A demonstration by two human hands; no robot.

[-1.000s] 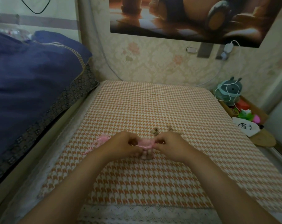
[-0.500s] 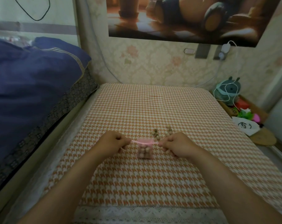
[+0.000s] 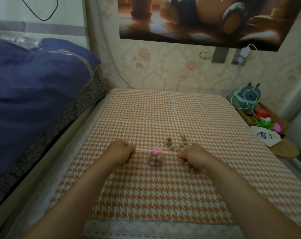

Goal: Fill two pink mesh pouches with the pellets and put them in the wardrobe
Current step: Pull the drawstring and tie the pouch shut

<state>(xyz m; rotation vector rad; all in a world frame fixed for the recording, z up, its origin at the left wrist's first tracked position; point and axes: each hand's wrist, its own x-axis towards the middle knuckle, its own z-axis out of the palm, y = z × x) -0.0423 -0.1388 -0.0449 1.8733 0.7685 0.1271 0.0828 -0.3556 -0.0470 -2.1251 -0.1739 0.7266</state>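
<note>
A pink mesh pouch (image 3: 155,158) holding brown pellets rests on the orange-and-white houndstooth cloth (image 3: 163,109), its top gathered shut. A pink drawstring (image 3: 143,149) runs out taut to both sides of the pouch mouth. My left hand (image 3: 121,152) pinches the left end of the string and my right hand (image 3: 195,156) pinches the right end. Several loose pellets (image 3: 176,143) lie just behind the pouch and my right hand. Only one pouch is in view; no wardrobe shows.
A blue quilt (image 3: 34,94) is piled on the bed at the left. At the right edge stand a teal plush toy (image 3: 248,99), a box of toys (image 3: 265,121) and a round woven mat (image 3: 284,150). The floral wall is behind.
My hands were close together at the pouch mouth; they have drawn apart sideways, pulling the string taut and closing the top. The second pink pouch seen by my left wrist is no longer visible.
</note>
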